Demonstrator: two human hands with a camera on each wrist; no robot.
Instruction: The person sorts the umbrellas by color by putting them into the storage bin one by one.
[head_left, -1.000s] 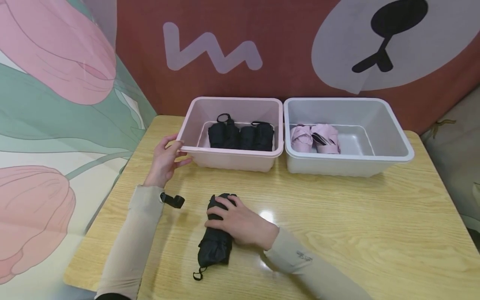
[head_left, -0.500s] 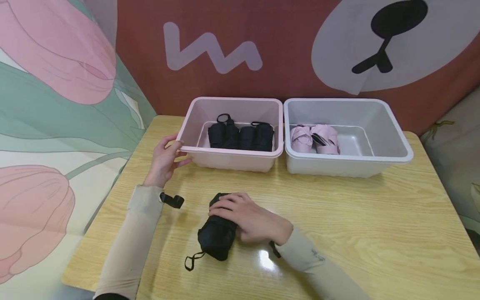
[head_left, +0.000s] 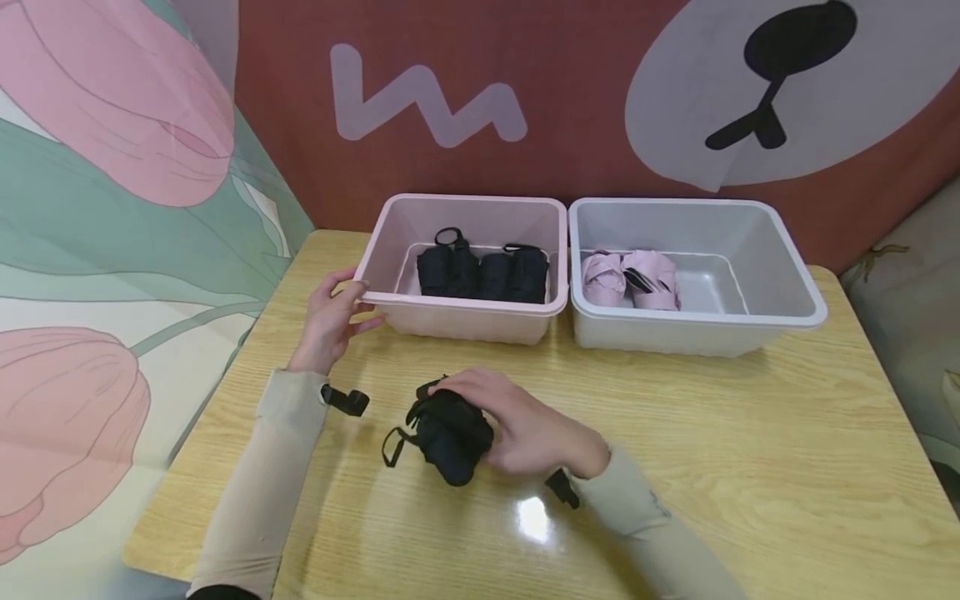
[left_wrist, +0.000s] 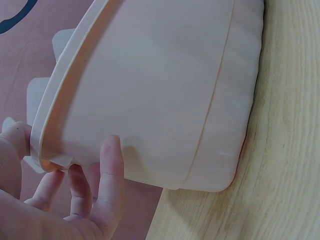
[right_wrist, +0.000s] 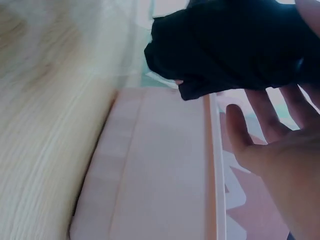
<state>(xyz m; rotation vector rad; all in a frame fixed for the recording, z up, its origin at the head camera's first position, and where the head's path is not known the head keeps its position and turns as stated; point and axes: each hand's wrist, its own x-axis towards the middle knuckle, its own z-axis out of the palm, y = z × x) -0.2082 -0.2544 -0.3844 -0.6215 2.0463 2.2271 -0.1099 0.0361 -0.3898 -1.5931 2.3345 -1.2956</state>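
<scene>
My right hand point(head_left: 536, 425) grips a black folded umbrella point(head_left: 453, 437) over the front middle of the table, its end tipped toward the head camera and its wrist loop hanging at the left. In the right wrist view, the dark umbrella point(right_wrist: 225, 45) lies across the fingers. My left hand point(head_left: 327, 325) pinches the front left corner of the pink bin point(head_left: 468, 306); the left wrist view has the thumb over its rim and fingers beneath. Inside that bin lie several black folded umbrellas point(head_left: 480, 271), partly hidden by the front wall.
Close on the right of the pink bin stands a grey bin point(head_left: 697, 318) with pink folded umbrellas point(head_left: 651, 275) at its left end. Both bins are at the back of the wooden table point(head_left: 720, 467), against a printed cloth backdrop point(head_left: 570, 108).
My right hand has lifted the black umbrella off the table and turned it, so its loop end has swung up and away from the front edge. My left hand has stayed on the bin.
</scene>
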